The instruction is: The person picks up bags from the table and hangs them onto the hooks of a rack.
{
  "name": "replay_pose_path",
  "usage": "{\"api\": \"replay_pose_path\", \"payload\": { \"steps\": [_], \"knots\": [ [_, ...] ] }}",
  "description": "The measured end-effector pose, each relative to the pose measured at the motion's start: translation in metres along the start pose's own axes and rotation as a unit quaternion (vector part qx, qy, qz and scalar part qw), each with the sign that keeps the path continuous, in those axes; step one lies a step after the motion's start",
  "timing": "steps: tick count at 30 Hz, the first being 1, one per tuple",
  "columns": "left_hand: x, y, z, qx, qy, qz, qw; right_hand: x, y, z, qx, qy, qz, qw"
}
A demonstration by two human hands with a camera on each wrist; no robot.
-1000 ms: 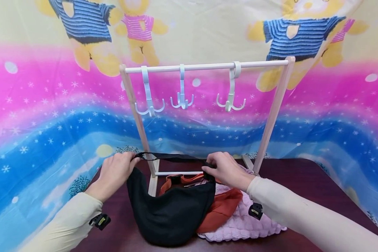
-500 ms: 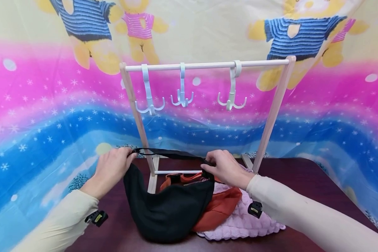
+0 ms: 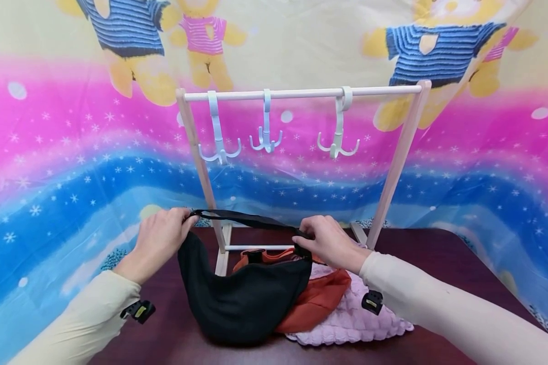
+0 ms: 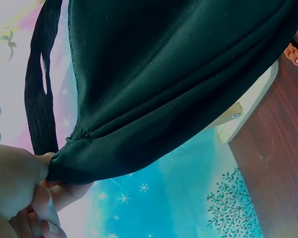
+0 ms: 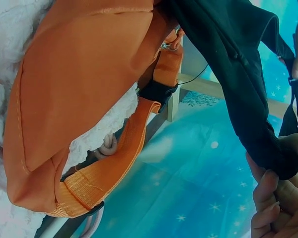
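Between both hands hangs a black crescent-shaped shoulder bag (image 3: pixel 246 304), its strap (image 3: pixel 251 220) stretched across above it. My left hand (image 3: pixel 162 235) pinches the bag's upper left end, where strap and body meet; the left wrist view shows thumb and fingers closed on that black corner (image 4: pixel 74 166). At the opposite end my right hand (image 3: pixel 329 241) grips the other corner, bunched between thumb and fingers in the right wrist view (image 5: pixel 278 158). Behind the black bag lies an orange bag (image 3: pixel 317 299) with a buckled strap, on top of a pink quilted bag (image 3: pixel 365 319).
A wooden rack (image 3: pixel 397 162) stands at the table's back. From its top bar (image 3: pixel 301 94) hang a left hook (image 3: pixel 219 137), a middle hook (image 3: pixel 267 129) and a right hook (image 3: pixel 338 132), each multi-pronged. A printed cloth (image 3: pixel 484 152) backs the dark red table (image 3: pixel 438 284).
The left hand has risen and shifted slightly left, lifting the bag's left end, so the strap now slopes down to the right. The right hand has barely moved.
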State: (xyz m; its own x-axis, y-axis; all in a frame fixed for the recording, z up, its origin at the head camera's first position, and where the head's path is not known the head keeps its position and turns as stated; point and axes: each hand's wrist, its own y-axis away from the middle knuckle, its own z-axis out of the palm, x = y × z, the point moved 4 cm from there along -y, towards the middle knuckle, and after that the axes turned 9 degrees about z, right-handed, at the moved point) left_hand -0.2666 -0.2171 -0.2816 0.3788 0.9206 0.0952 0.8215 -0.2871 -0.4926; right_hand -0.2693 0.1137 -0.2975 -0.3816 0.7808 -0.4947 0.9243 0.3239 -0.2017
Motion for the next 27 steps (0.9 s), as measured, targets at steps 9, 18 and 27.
{"api": "replay_pose_path", "payload": {
  "steps": [9,18,27],
  "knots": [
    [0.002,-0.004,-0.005,0.013,-0.005,0.001,0.9999,-0.004,0.000,-0.005,0.007,0.005,-0.012,0.9999],
    [0.003,-0.008,-0.013,0.034,-0.024,0.018,0.9990,-0.011,-0.001,-0.009,0.019,0.002,-0.024,0.9995],
    [0.005,-0.005,-0.018,0.021,-0.017,0.000,0.9996,-0.017,0.001,-0.010,0.020,-0.009,-0.022,0.9995]
  ]
}}
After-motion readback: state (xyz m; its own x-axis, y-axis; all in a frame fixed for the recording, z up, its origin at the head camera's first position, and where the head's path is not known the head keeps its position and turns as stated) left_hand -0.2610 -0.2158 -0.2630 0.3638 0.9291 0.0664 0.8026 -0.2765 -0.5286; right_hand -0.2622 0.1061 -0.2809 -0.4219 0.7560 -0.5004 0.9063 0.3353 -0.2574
